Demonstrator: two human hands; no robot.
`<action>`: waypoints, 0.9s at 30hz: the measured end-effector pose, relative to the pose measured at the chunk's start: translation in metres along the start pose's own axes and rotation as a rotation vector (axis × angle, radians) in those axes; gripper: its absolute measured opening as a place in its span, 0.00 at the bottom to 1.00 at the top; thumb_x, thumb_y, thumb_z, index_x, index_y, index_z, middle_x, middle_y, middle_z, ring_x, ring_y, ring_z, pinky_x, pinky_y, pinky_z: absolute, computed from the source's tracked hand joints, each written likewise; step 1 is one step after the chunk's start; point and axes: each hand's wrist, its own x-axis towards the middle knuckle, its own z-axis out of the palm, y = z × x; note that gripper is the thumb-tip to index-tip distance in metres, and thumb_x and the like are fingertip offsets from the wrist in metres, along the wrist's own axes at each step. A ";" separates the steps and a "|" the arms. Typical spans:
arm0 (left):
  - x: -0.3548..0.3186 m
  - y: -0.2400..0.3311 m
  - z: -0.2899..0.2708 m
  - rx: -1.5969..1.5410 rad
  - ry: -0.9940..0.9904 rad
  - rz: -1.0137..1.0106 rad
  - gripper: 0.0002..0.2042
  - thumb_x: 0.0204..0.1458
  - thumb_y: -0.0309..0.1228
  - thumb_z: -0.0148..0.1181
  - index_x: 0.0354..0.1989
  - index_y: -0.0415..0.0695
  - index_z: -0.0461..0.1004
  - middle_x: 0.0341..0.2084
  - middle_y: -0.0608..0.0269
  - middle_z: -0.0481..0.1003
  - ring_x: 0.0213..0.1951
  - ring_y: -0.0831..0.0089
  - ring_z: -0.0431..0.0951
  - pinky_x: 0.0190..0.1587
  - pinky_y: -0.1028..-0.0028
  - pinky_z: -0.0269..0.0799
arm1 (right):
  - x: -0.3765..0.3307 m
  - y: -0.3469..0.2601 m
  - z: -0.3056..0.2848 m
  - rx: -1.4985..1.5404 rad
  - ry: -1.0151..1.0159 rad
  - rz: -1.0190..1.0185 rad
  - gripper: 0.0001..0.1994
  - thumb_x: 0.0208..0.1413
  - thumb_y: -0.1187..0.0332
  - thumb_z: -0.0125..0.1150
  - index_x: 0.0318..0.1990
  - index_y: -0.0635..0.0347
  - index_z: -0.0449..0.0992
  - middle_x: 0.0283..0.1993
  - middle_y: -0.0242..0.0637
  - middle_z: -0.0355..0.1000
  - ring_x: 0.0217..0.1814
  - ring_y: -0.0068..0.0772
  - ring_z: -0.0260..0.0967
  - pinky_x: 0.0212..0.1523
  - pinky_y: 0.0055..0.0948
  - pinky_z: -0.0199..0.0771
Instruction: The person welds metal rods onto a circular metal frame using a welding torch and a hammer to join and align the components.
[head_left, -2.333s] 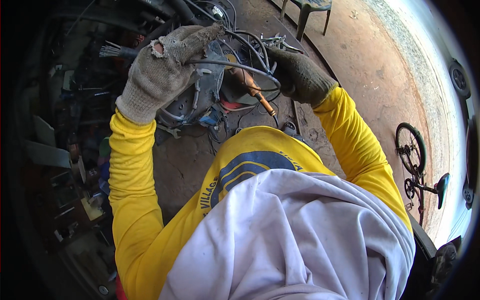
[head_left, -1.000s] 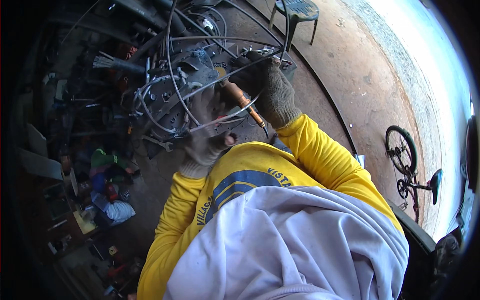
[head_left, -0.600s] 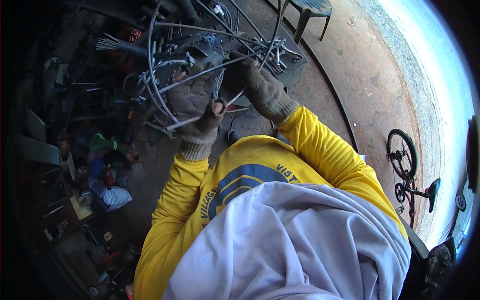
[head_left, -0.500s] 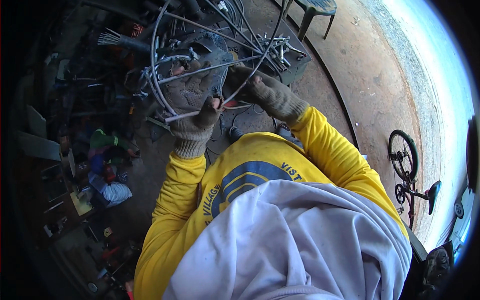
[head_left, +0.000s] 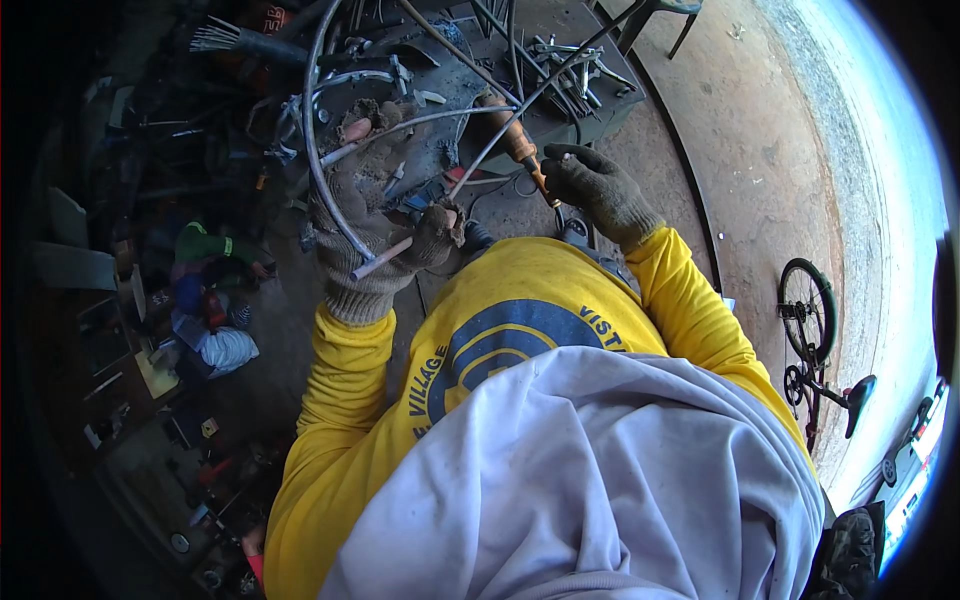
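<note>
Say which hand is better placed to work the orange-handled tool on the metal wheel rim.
Right. The right hand already grips the orange-handled tool, while the left hand is busy holding the bent grey metal wheel rim.

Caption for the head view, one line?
Gloved left hand grips a bent grey metal rim; gloved right hand holds an orange-handled screwdriver.

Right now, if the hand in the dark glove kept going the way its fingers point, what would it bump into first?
Most likely the orange-handled tool. The right hand points up and left, and its fingertips already sit at that tool's lower end. Beyond lie thin spokes and the metal rim, though depth is unclear.
</note>
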 end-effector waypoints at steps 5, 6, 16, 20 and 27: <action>0.002 0.001 -0.012 0.045 0.008 -0.013 0.46 0.48 0.42 0.73 0.68 0.34 0.50 0.62 0.44 0.67 0.59 0.57 0.73 0.56 0.67 0.76 | 0.003 -0.002 0.001 0.020 0.018 0.072 0.21 0.69 0.59 0.56 0.64 0.60 0.70 0.51 0.36 0.75 0.50 0.27 0.73 0.56 0.28 0.76; 0.000 0.002 -0.013 0.040 0.005 -0.020 0.45 0.49 0.41 0.73 0.68 0.35 0.50 0.62 0.44 0.67 0.60 0.57 0.73 0.56 0.66 0.76 | 0.005 0.000 -0.001 0.007 0.023 0.069 0.21 0.68 0.59 0.56 0.64 0.60 0.70 0.51 0.36 0.75 0.50 0.26 0.73 0.56 0.28 0.76; -0.011 -0.015 -0.017 -0.460 0.078 -0.170 0.37 0.52 0.22 0.67 0.69 0.42 0.52 0.63 0.43 0.65 0.64 0.52 0.68 0.49 0.61 0.80 | 0.009 0.006 0.003 -0.006 0.054 0.036 0.23 0.66 0.55 0.59 0.61 0.62 0.72 0.47 0.38 0.76 0.45 0.29 0.75 0.52 0.29 0.77; -0.019 -0.022 -0.025 -0.741 0.134 -0.238 0.37 0.53 0.19 0.64 0.69 0.43 0.51 0.65 0.41 0.62 0.64 0.50 0.68 0.45 0.60 0.85 | 0.009 0.010 0.003 0.013 0.042 0.052 0.23 0.66 0.56 0.59 0.60 0.64 0.72 0.47 0.39 0.76 0.45 0.29 0.75 0.52 0.29 0.77; -0.017 -0.032 -0.033 -0.442 0.041 -0.105 0.35 0.55 0.23 0.65 0.68 0.40 0.51 0.66 0.44 0.62 0.66 0.49 0.66 0.56 0.58 0.80 | 0.011 0.021 0.000 0.034 0.041 0.093 0.20 0.68 0.60 0.57 0.62 0.61 0.71 0.50 0.39 0.76 0.47 0.31 0.75 0.53 0.30 0.78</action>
